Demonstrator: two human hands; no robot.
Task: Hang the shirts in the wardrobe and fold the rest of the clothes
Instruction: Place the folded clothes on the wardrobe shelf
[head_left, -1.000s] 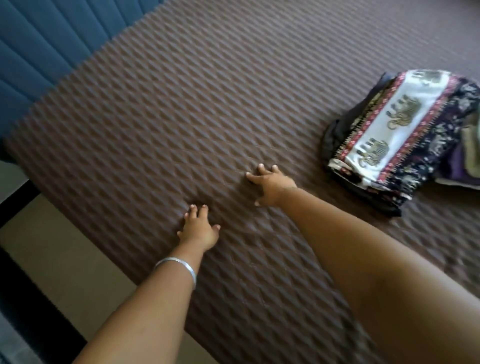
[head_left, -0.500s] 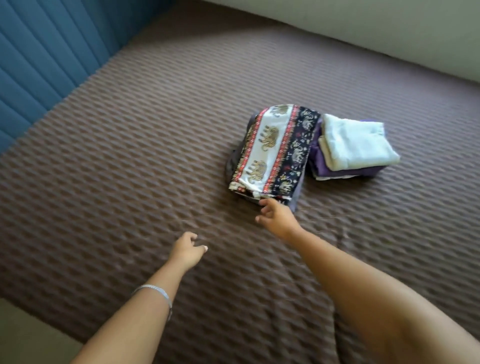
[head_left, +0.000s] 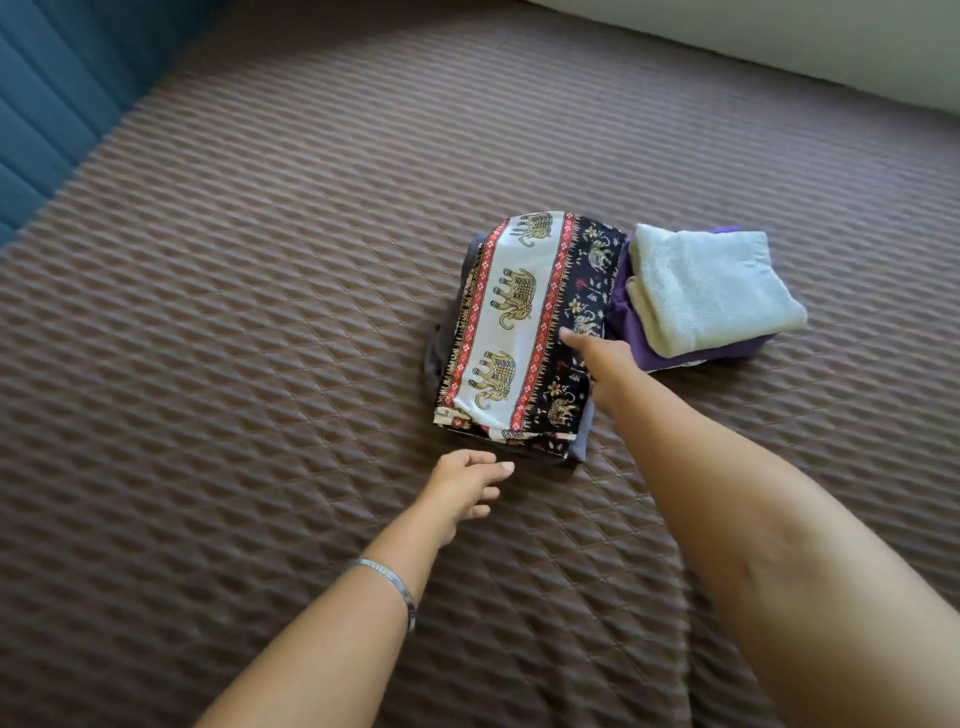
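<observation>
A folded elephant-print cloth in white, red and black (head_left: 524, 332) lies on a brown quilted bedspread (head_left: 260, 338), a little right of the middle of the view. It tops a small stack: grey fabric (head_left: 577, 441) shows under its near right corner and along its left edge, but how many pieces lie beneath cannot be made out. Touching its right side is a second pile, a folded pale grey-white knit garment (head_left: 711, 288) on top of folded purple cloth (head_left: 670, 351); only the edges of the purple cloth show, the rest being covered.

The right hand (head_left: 602, 364) lies at the right edge of the printed cloth, in the seam between the two piles. Its thumb rests on the black border of the print; the fingers go down out of sight between the stacks, so whether they grip anything cannot be told.

The left hand (head_left: 462, 486), a silver bangle (head_left: 395, 584) on its wrist, is just near of the stack's near edge, fingers loosely bent and apart, holding nothing. Whether its fingertips touch the stack is unclear.

A blue padded headboard (head_left: 47, 104) is cut off at the far left, and a pale wall (head_left: 831, 36) runs along the far right.
</observation>
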